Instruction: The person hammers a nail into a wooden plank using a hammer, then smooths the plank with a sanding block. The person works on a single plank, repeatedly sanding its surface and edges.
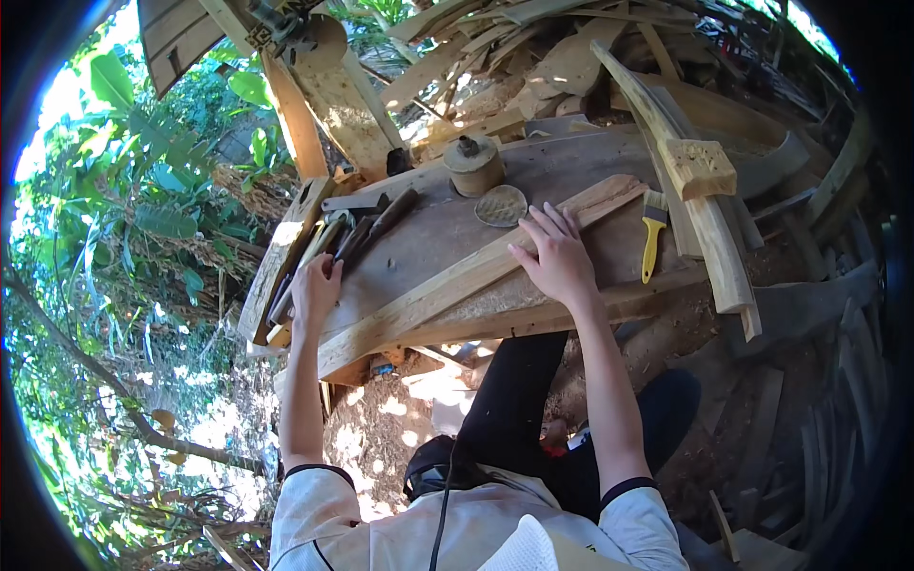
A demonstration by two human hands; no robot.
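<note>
A long pale wooden plank point(447, 277) lies slantwise across the workbench point(600, 162). My right hand point(557, 255) rests on its far part with the fingers spread, holding nothing. At the bench's left end, my left hand point(317, 285) is closed, fingertips drawn together beside a row of hand tools. What those fingers hold, if anything, is hidden. Dark wooden tool handles point(388, 217) lie just beyond that hand, along a wooden rail point(286, 257). A shallow round dish point(501, 206) sits near my right fingertips, and a lidded round pot point(473, 166) stands behind it.
A yellow-handled paintbrush point(653, 236) lies right of the plank. Farther right, a long timber piece with a carved block point(701, 168) leans over the bench edge. Scrap boards point(571, 67) are heaped behind, a wooden post point(295, 119) rises at the far left, and plants fill the left side.
</note>
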